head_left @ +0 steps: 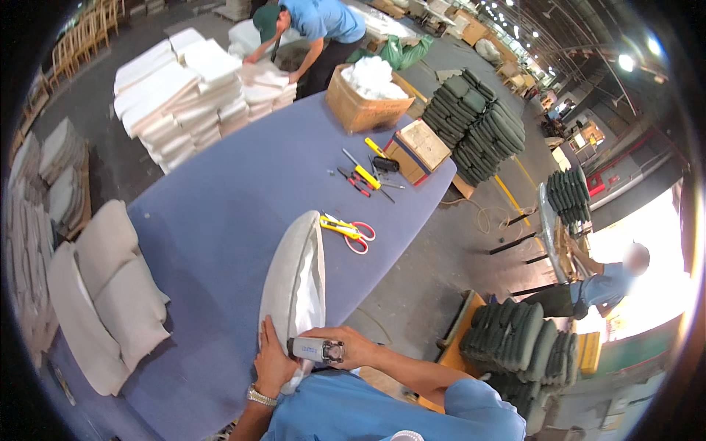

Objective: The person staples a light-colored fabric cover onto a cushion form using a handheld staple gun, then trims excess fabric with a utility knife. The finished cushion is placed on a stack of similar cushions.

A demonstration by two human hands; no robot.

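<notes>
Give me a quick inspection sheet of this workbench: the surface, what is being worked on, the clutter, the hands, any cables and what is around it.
Surface: blue table, covered in cloth, mostly bare in the middle.
Job's things: a beige cushion stands on edge at the near end; a small grey hand tool is pressed to its end.
Clutter: scissors, screwdrivers and a knife, a small box, a cardboard carton of white filling, stacks of white foam, finished cushions.
Hands: left hand steadies the cushion; right hand grips the tool.
Cables: a coiled cord on the floor.
Surroundings: stacks of green cushions, a person bent over the foam, another seated at right.
</notes>
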